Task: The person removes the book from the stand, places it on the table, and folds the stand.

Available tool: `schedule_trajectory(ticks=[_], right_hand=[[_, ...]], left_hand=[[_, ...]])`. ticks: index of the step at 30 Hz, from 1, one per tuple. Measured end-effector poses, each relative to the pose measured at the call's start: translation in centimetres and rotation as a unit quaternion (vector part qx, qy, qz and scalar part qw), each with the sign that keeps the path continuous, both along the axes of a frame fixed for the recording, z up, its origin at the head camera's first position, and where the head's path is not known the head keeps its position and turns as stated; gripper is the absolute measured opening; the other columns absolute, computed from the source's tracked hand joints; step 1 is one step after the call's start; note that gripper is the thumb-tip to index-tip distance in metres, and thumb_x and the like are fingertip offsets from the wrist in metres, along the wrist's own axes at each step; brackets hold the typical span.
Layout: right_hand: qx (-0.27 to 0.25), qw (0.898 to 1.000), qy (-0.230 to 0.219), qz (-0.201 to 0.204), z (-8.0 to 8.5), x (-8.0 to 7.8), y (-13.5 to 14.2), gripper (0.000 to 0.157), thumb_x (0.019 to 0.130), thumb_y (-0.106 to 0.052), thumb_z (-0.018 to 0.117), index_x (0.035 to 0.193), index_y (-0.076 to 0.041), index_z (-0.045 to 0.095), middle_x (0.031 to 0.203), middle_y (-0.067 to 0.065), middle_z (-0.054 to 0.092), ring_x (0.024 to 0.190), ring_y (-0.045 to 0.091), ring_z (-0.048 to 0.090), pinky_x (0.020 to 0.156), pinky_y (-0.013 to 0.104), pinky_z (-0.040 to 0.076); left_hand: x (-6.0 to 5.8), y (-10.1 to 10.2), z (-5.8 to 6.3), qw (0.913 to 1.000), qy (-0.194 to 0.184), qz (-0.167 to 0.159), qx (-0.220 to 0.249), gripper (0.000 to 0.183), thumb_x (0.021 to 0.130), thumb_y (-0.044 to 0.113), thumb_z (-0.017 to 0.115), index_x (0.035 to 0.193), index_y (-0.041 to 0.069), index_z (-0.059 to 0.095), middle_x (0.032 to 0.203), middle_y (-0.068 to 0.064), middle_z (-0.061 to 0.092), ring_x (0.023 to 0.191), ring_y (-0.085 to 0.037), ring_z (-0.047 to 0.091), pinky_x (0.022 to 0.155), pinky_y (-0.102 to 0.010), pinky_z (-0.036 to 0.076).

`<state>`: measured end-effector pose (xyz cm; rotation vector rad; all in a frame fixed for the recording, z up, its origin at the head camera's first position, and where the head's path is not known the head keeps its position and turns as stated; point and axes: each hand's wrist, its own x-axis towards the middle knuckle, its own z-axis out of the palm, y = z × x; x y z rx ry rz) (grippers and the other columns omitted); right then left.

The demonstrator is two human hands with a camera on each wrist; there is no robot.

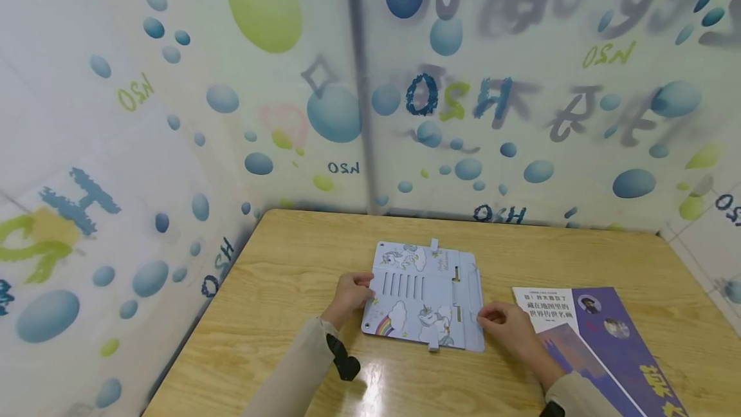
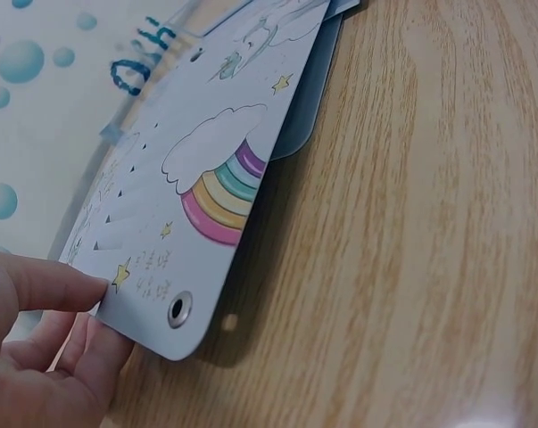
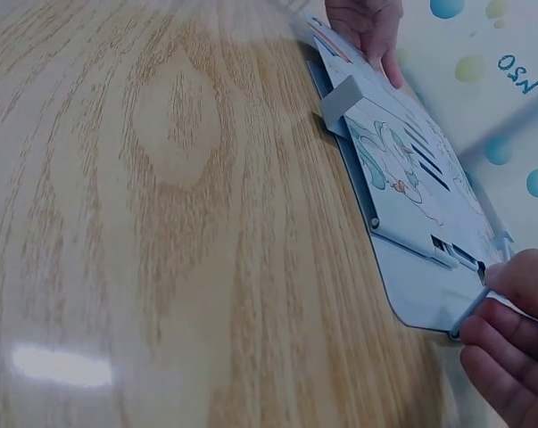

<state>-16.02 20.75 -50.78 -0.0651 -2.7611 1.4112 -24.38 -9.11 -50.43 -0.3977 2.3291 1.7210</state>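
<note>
A pale blue folding book stand (image 1: 438,291) lies on the wooden table, printed with unicorns, clouds and a rainbow. Slots run across its middle, and a small page clip (image 1: 433,345) sticks out at its near edge. My left hand (image 1: 349,298) pinches the stand's left edge, thumb on top and fingers beneath, near a metal eyelet (image 2: 180,309). That side is tilted up off the table in the left wrist view. At the opposite edge, my right hand (image 1: 512,327) pinches a thin grey piece (image 3: 470,312) of the stand between thumb and fingers.
A purple and white book (image 1: 628,346) lies on the table to the right, partly under my right forearm. Behind the table (image 1: 289,262) and to its left hang white sheets (image 1: 278,95) with blue and green bubble prints. A second clip (image 1: 435,245) is at the stand's far edge.
</note>
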Motion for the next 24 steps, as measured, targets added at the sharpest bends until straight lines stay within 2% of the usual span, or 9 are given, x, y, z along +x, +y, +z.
schedule_trajectory(ticks=[11,24], right_hand=[[0.011,1.0,-0.003,0.0,-0.06,-0.07,-0.21,0.006,0.076,-0.001,0.07,0.078,-0.004,0.065,0.072,0.0,0.062,0.064,0.011,0.055,0.058,0.022,0.045],[0.017,0.999,0.014,0.031,0.07,-0.38,-0.2,0.006,0.076,0.001,0.069,0.076,-0.004,0.066,0.069,0.0,0.061,0.063,0.011,0.054,0.057,0.023,0.045]], left_hand=[[0.25,-0.02,0.1,0.9999,0.009,-0.001,0.004,0.038,0.074,-0.013,0.062,0.11,-0.002,0.062,0.091,-0.009,0.05,0.077,-0.018,0.048,0.051,-0.021,0.041],[0.16,0.08,-0.11,0.9999,0.009,0.0,0.004,0.038,0.076,-0.014,0.06,0.112,-0.002,0.061,0.093,-0.011,0.05,0.081,-0.02,0.048,0.051,-0.022,0.043]])
